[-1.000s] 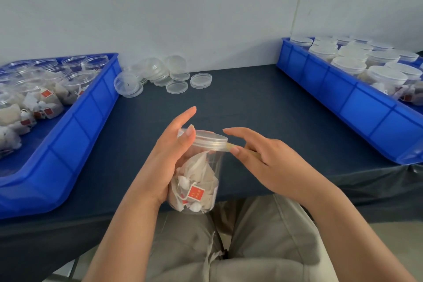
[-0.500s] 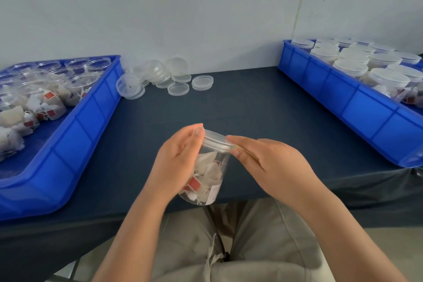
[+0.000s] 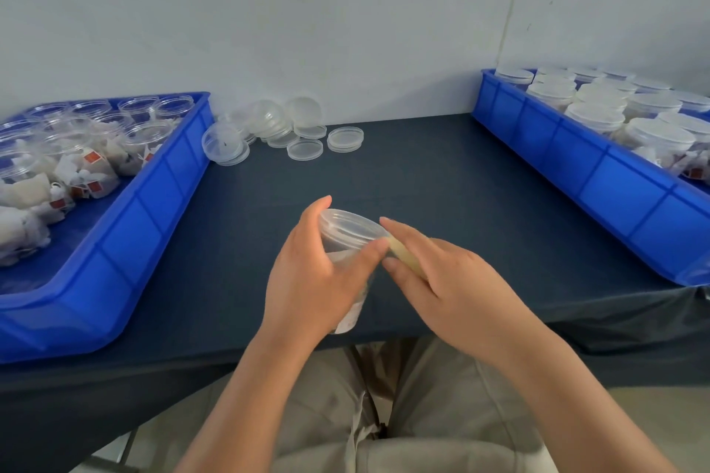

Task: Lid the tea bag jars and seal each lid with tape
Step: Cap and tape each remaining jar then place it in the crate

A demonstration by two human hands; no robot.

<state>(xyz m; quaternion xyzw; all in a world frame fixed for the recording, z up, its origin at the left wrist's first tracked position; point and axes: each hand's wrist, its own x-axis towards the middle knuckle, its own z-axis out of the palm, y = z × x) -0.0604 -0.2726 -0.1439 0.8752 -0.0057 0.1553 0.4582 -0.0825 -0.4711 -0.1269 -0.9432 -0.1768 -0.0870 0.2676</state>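
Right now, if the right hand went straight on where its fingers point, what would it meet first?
Most likely the lid of the jar that the left hand grips: the right hand points at its rim. The left thumb sits close beside; depth unclear.

Soft even daylight, faint shadows, mild wide-angle bending at edges, hands slightly blurred

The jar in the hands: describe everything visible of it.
The jar is a round, clear plastic tub, tilted with its top tipped away from the person, held above the dark table near its front edge. A translucent lid sits on its mouth. Pale tea bags show faintly through the wall near the bottom. The left hand grips its body, thumb across the near side. The right hand pinches a yellowish tape strip at the lid's rim.
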